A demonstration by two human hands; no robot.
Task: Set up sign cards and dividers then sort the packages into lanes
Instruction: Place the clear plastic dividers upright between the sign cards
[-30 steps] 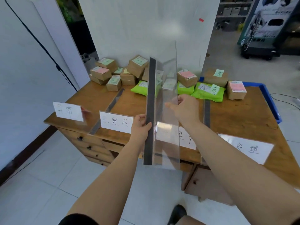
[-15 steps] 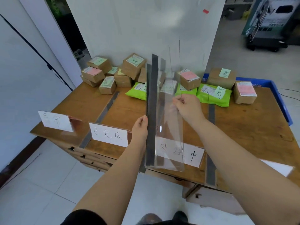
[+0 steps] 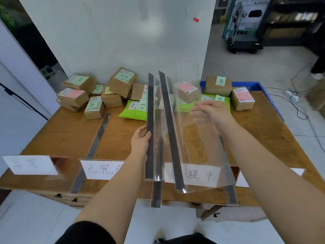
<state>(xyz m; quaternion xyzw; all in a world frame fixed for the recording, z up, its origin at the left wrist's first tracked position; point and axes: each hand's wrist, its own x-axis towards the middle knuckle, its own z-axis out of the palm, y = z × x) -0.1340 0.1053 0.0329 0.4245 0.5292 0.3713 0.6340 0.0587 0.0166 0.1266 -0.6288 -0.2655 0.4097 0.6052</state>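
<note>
Wooden table [image 3: 260, 131] carries cardboard boxes [image 3: 123, 82], green mailers [image 3: 134, 110], sign cards [image 3: 102, 169].

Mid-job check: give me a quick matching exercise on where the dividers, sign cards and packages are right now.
Things:
1. left hand
2. right hand
3. sign cards
4. green mailer bags

Places or states:
A. along the table's near edge
B. gripping the upright divider's dark strip
C. lying among boxes at the table's far side
D. on the tilted clear divider

Pairs: 1-B, 2-D, 3-A, 4-C
</note>
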